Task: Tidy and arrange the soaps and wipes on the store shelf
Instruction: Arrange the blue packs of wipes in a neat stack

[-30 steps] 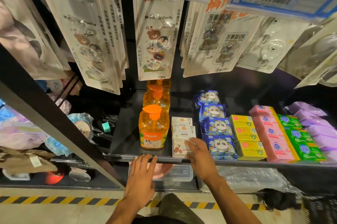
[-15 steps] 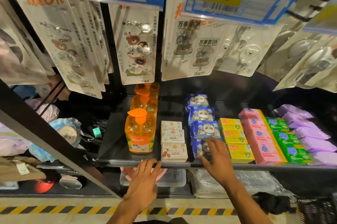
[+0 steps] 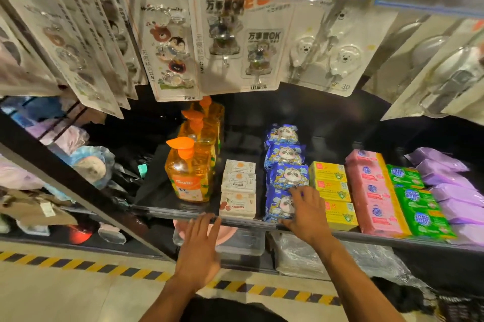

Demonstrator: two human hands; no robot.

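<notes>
On the black shelf (image 3: 162,210) stand orange pump soap bottles (image 3: 187,177), a row of white soap boxes (image 3: 238,201) and a row of blue panda wipes packs (image 3: 284,156). To their right are yellow (image 3: 337,213), pink (image 3: 377,206) and green (image 3: 419,206) soap bars. My right hand (image 3: 306,213) rests with spread fingers on the front wipes pack (image 3: 276,206), its thumb at the pack's front edge. My left hand (image 3: 199,248) is open, its fingertips touching the shelf's front edge below the bottles and white boxes.
Purple packs (image 3: 455,190) fill the shelf's far right. Carded hooks (image 3: 170,54) hang low over the back of the shelf. Clear plastic tubs (image 3: 243,243) sit on the level below. A dark slanted post (image 3: 65,177) borders the left side.
My right hand left the front white soap box, moved right and now lies on the front wipes pack. My left hand stayed at the shelf edge. The view shifted right and closer.
</notes>
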